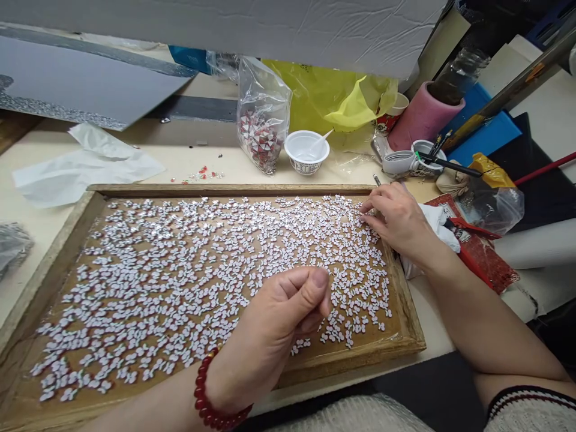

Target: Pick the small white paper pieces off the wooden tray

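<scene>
A shallow wooden-framed tray (351, 360) holds many small whitish cherry-shaped pieces (180, 270), spread in one layer with red and green edges showing. My left hand (288, 312), wearing a red bead bracelet (202, 390), hovers above the tray's near right part. Its fingers are curled in with the thumb pressed on the index finger; anything inside is hidden. At the far right corner, my right hand (396, 216) has its fingertips close together at the pieces. What they pinch is too small to make out. A slim stick end (377, 179) pokes out behind that hand; whether it is held is unclear.
Behind the tray stand a clear bag (263, 132) of red and white pieces, a white bowl (307, 150) and a yellow plastic bag (324, 102). Loose red bits (204, 173) and white tissue (85, 162) lie left. A pink roll (425, 117) and tool cup (427, 159) crowd the right.
</scene>
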Demonstrator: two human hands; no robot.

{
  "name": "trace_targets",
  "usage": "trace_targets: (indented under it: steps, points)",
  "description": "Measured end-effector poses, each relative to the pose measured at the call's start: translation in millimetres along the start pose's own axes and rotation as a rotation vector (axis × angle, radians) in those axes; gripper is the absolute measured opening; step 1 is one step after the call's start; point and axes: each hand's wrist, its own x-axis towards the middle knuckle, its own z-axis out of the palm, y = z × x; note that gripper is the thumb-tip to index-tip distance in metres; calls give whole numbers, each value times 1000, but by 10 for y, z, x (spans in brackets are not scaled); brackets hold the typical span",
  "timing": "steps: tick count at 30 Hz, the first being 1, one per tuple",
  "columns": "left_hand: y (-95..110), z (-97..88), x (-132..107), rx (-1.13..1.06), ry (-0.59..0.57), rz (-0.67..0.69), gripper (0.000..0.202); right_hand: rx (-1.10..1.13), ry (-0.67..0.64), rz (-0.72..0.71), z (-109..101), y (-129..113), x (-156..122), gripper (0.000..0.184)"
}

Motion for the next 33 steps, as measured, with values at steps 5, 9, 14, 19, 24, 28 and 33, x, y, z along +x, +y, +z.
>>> trace_targets:
  steps: [5,9,14,19,24,28,33]
  points:
    - [-86,-25,-32,113,-46,-20,47,628,-61,-157,-243,-435,-84,2]
    - [-142,-40,-28,201,-113,-44,47,1005,-223,-306,-334,-715,-185,6]
    - [-130,-43,-22,220,-136,-38,44,1142,-314,-247,-280,-721,-211,5]
    - [-144,-28,-29,170,-126,-44,44,1139,-315,-273,-264,-703,-193,6]
    - [-115,12,-16,-30,-23,-29,38,758,16,-108,-144,-455,-80,5]
    - [-50,52,-45,-68,14,-35,17,176,114,-20,42,-142,14,9]
    - [-67,94,-142,-55,24,-55,17,-9,20,-43,121,-62,9,10]
